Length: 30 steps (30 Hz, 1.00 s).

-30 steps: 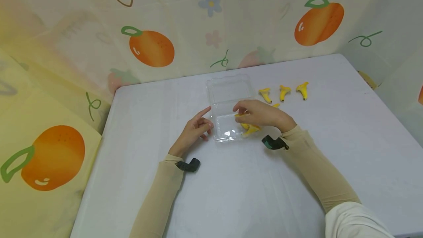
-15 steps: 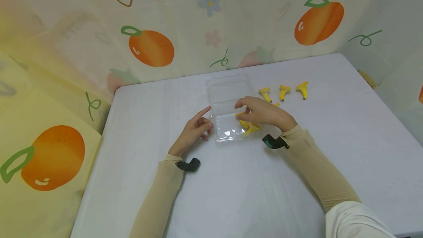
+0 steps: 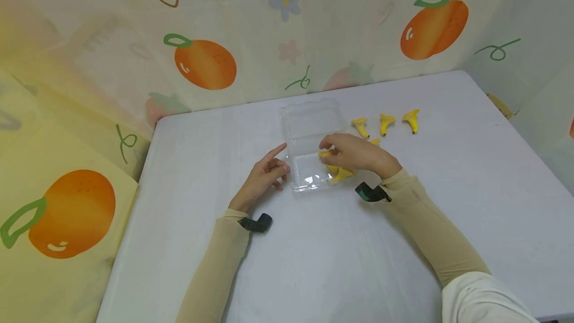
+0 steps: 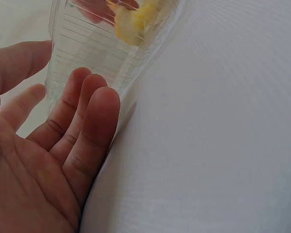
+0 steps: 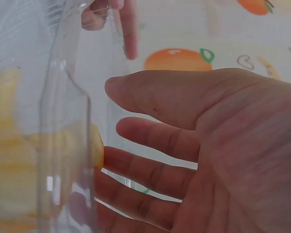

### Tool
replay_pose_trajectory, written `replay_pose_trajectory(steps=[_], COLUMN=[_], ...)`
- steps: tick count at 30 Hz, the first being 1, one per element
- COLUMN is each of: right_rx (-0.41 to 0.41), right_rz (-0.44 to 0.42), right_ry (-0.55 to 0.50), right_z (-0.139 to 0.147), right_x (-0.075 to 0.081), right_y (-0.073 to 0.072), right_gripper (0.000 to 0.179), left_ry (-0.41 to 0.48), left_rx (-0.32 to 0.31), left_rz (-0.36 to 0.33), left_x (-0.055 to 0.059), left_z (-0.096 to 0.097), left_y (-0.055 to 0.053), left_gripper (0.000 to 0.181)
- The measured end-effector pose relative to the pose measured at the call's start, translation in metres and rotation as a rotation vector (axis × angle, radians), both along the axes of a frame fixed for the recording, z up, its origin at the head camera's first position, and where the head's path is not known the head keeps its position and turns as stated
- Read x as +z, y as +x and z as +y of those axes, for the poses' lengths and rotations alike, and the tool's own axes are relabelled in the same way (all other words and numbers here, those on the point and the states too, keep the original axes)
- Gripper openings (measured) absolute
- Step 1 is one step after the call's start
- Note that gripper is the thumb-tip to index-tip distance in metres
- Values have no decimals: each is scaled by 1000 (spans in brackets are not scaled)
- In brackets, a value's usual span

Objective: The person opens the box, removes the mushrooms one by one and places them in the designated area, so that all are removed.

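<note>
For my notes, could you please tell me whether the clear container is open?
Open: its lid lies folded back beyond the base.

Part of the yellow pieces (image 3: 343,173) in the clear container (image 3: 305,166) is covered by the right hand (image 3: 356,152), behind which most of another yellow piece (image 3: 374,141), on the side toward the far right corner of the counter (image 3: 188,163), is hidden. The counter's near left corner is cut off by the head view's bottom edge. From the left wrist, the container's contents are blurred by plastic; from the right, the left hand (image 5: 106,17) is cut off on top.
</note>
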State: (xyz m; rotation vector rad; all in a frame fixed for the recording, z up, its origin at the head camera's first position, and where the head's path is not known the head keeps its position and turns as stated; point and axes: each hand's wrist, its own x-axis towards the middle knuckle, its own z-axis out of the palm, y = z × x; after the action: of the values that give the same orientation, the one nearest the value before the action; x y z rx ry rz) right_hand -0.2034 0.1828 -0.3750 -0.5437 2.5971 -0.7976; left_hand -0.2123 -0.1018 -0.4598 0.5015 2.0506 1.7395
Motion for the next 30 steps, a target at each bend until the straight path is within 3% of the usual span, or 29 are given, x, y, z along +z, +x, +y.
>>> replay_pose_trajectory(steps=[14,30], right_rx=[28,31], right_rz=[-2,-5], right_ry=[-5,81], right_z=[-2,-10], right_x=[-5,-7], right_y=[2,4], right_gripper=[41,42], left_ry=[-3,0], left_rx=[8,10], left_rz=[2,0], left_x=[-1,0], left_z=[1,2], left_y=[1,1], left_gripper=[65,65])
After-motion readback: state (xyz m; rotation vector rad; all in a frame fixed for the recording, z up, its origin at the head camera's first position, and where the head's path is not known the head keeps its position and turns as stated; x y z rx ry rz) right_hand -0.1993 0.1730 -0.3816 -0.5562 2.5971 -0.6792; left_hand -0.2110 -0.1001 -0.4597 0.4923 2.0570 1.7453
